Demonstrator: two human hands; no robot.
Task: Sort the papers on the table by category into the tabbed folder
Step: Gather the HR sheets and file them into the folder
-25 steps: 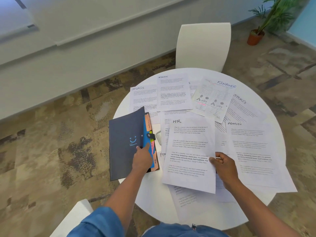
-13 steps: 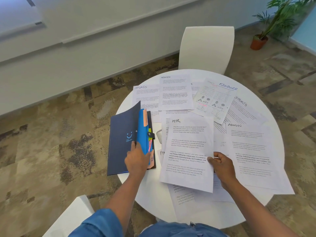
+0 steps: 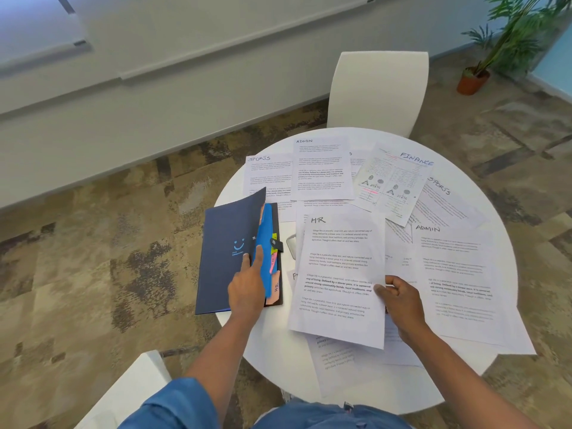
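A dark navy tabbed folder [image 3: 226, 252] lies at the left edge of the round white table [image 3: 272, 335], its front cover raised and blue, pink and yellow dividers showing. My left hand [image 3: 247, 286] lies at the folder's opening, fingers slipped between the cover and a blue divider. My right hand [image 3: 400, 301] pinches the right edge of a sheet headed HR [image 3: 339, 274], thumb on top. Other sheets are spread over the table: ADMIN [image 3: 322, 168], SPORTS [image 3: 269, 174], FINANCE [image 3: 393, 181], a second SPORTS [image 3: 445, 199] and a second ADMIN [image 3: 458, 274].
A white chair [image 3: 377, 91] stands behind the table and another white chair [image 3: 130, 391] at the near left. A potted plant [image 3: 473, 78] sits on the patterned carpet at the far right. More papers lie under the HR sheet near me.
The folder's front cover has lifted further and my left hand's fingers have moved in among the dividers. My right hand keeps hold of the HR sheet, almost unmoved.
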